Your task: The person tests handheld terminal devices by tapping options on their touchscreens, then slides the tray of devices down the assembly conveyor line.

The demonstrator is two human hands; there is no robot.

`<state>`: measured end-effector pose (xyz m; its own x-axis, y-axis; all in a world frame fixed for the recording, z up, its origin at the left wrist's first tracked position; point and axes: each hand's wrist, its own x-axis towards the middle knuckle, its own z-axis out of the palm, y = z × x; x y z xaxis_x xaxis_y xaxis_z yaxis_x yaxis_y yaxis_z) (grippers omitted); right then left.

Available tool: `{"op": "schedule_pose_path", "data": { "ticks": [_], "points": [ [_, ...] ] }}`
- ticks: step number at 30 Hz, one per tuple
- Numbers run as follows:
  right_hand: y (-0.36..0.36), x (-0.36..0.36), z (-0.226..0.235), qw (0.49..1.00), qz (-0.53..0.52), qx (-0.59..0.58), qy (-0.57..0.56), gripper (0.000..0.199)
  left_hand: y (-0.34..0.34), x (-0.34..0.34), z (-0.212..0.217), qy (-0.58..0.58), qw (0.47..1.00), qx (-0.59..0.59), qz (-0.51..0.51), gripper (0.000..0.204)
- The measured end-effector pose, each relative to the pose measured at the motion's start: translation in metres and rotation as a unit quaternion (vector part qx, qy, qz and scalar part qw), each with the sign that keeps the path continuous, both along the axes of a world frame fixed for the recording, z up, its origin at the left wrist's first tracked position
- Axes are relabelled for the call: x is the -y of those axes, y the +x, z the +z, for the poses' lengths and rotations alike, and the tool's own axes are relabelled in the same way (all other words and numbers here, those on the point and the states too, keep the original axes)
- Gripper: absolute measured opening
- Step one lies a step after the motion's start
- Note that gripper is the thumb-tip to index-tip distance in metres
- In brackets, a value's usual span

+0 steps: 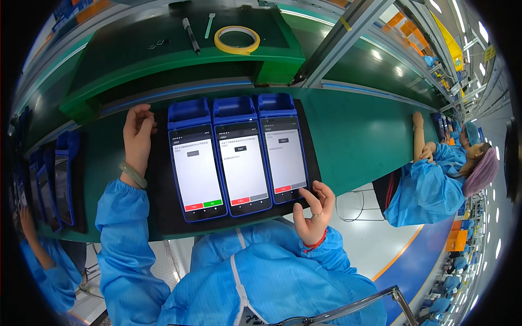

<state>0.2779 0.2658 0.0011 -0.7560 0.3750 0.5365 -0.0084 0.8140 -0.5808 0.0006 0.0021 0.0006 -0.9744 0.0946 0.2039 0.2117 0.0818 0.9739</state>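
Three blue handheld terminals with lit white screens lie side by side on a black mat (160, 185). The left terminal (197, 168) has a red and a green button at the foot of its screen. On the middle terminal (243, 174) and the right terminal (284, 160), the buttons are red and grey. My left hand (140, 130), loosely curled with nothing visible in it, rests beside the left terminal's top. At the right terminal's lower right corner, my right hand (315, 214) has its fingers apart, the index fingertip at the screen's bottom edge; whether it touches cannot be made out.
On a raised green shelf (283, 32) behind lie a yellow tape roll (237, 52), a black marker (191, 36) and a pale green stick (209, 25). More terminals (64, 185) stand at the left. A co-worker in blue (435, 185) sits to the right, another person's arm (35, 242) at far left.
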Motion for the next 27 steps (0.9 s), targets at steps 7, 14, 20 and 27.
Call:
{"op": "schedule_pose_path", "data": {
  "ticks": [7,14,20,27],
  "points": [
    [-0.006,0.008,0.014,0.996,0.012,0.039,0.079,0.035,0.000,0.001,-0.001,-0.011,1.000,-0.001,-0.001,0.023],
    [-0.014,0.022,0.025,0.985,0.054,0.042,0.155,0.037,0.002,-0.001,0.001,-0.007,1.000,-0.007,-0.004,0.023],
    [-0.039,0.055,0.026,0.971,0.136,0.062,0.188,0.035,0.001,0.000,-0.001,0.008,1.000,-0.014,-0.009,0.022],
    [-0.056,0.090,0.034,0.951,0.236,0.057,0.190,0.037,-0.001,-0.007,-0.003,0.026,0.999,-0.022,-0.008,0.022]
  ]
}}
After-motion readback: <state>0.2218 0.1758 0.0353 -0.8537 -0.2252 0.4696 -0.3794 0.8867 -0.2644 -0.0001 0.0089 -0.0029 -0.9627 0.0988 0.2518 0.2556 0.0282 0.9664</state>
